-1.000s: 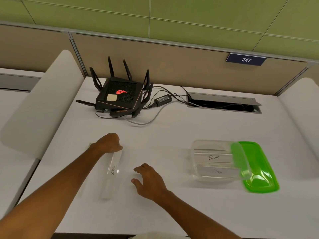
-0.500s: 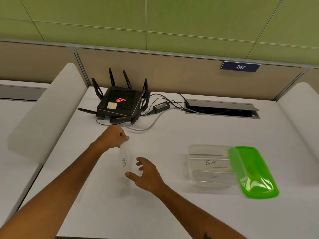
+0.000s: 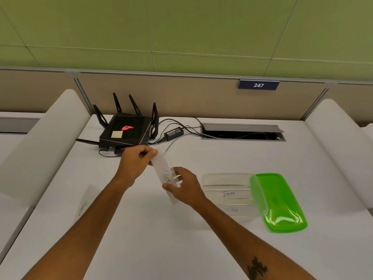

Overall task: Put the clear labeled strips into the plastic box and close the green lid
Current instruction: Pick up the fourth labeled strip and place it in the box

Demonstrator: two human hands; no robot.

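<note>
A clear strip marked TIGER (image 3: 164, 172) hangs above the middle of the white desk, held by both hands. My left hand (image 3: 135, 164) pinches its upper end. My right hand (image 3: 186, 185) grips its lower half, fingers showing through the plastic. To the right stands the clear plastic box (image 3: 226, 178), open, with a strip marked BEAR (image 3: 228, 194) and another strip (image 3: 234, 210) inside. The green lid (image 3: 279, 203) leans against the box's right side. Another clear strip (image 3: 82, 208) lies flat on the desk at the left.
A black router (image 3: 126, 130) with upright antennas, its power brick (image 3: 174, 133) and cables sit at the back of the desk. A cable hatch (image 3: 242, 132) is open at the back right. White dividers (image 3: 40, 142) flank the desk.
My left hand lifted the TIGER strip off the desk and carried it right. My right hand rose and took hold of its lower half. The view shifted downward.
</note>
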